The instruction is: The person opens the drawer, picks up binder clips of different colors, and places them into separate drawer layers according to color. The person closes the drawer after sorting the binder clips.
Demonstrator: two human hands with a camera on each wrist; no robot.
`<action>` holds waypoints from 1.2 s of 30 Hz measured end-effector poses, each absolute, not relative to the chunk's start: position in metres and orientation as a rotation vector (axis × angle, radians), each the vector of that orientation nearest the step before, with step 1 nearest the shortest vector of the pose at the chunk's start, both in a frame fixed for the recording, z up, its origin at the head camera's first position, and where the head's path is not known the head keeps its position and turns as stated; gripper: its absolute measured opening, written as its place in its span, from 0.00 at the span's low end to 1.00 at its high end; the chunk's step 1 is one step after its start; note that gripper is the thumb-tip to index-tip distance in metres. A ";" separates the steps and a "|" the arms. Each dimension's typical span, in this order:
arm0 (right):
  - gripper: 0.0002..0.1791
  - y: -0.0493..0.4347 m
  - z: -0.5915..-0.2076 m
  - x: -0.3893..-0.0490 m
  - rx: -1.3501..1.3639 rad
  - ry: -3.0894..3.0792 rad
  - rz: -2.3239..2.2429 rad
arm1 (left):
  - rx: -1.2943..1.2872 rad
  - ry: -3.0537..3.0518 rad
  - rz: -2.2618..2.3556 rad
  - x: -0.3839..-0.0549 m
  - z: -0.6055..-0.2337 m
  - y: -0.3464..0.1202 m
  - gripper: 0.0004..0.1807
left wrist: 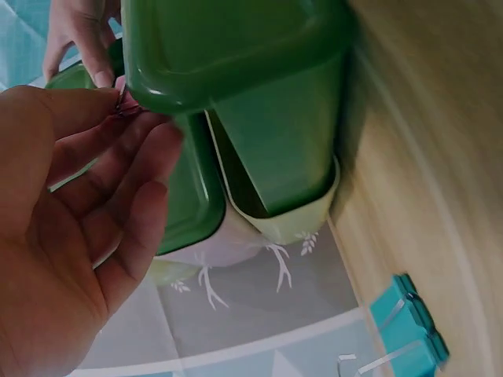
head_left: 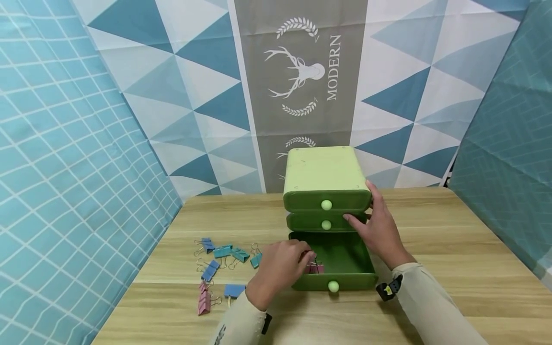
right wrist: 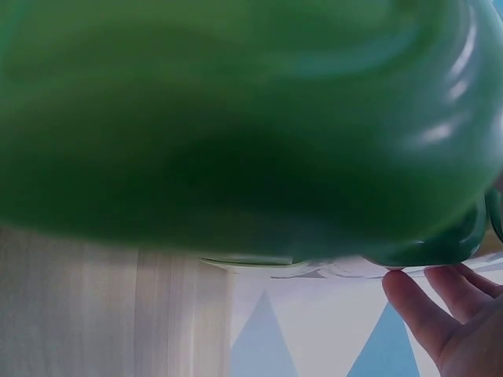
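Observation:
A small green drawer cabinet has its bottom drawer pulled out. My left hand reaches over the drawer's left side, and in the left wrist view its thumb and fingertips pinch a pink binder clip at the rim. Pink binder clips show inside the drawer, partly hidden by that hand. My right hand rests against the cabinet's right side, its thumb on the front of the middle drawer and its fingers, fairly straight, along the upper side. The top drawer is closed.
Left of the cabinet lie several blue binder clips, teal binder clips and a pink stack of clips on the wooden table. A patterned cloth hangs behind the table.

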State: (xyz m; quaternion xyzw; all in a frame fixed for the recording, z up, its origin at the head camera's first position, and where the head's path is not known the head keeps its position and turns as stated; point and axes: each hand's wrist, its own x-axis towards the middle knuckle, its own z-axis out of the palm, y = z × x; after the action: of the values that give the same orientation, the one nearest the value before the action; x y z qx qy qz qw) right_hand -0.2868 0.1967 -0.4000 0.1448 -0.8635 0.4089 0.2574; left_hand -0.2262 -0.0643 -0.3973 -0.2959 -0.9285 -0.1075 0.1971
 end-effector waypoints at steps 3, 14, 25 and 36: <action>0.61 0.197 -0.401 -0.287 0.388 -2.346 1.112 | -0.844 -2.618 -0.290 -0.228 -0.395 -0.058 0.10; 0.61 0.196 -0.402 -0.286 0.378 -2.354 1.137 | -0.878 -2.664 -0.231 -0.239 -0.393 -0.041 0.10; 0.60 0.197 -0.402 -0.287 0.391 -2.338 1.131 | -0.910 -2.642 -0.149 -0.247 -0.395 -0.029 0.08; 0.60 0.197 -0.401 -0.286 0.383 -2.337 1.137 | -0.896 -2.687 -0.115 -0.255 -0.398 -0.020 0.14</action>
State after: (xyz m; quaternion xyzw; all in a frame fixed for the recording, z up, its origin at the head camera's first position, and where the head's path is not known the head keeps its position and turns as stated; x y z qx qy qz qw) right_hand -0.2864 0.1973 -0.4013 0.1411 -0.8603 0.4186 0.2544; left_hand -0.2549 -0.0201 -0.3980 -0.3125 -0.9367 -0.0400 0.1529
